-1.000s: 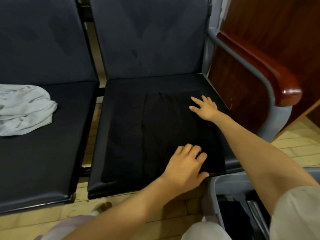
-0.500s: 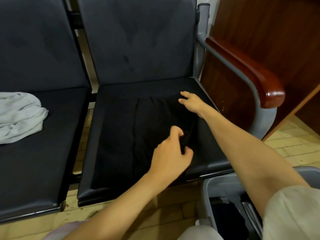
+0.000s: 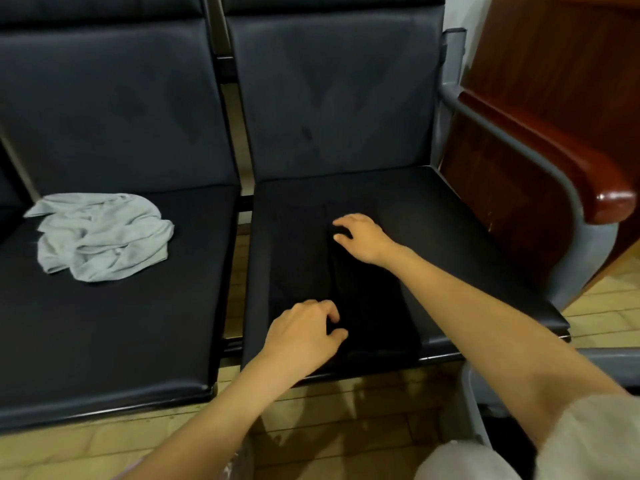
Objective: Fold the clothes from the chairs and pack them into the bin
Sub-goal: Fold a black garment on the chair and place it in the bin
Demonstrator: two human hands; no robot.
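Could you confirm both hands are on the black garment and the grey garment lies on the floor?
No: the head view shows the grey garment on the left seat, not the floor. The left hand and right hand are on the black garment.

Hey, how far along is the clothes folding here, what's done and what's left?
Done: nothing shows as packed; the bin is mostly out of frame. In hand: the left hand and right hand pinch the black garment, folded partway, on the right chair seat. Left: finish it, fold the crumpled grey garment on the left chair, pack both.
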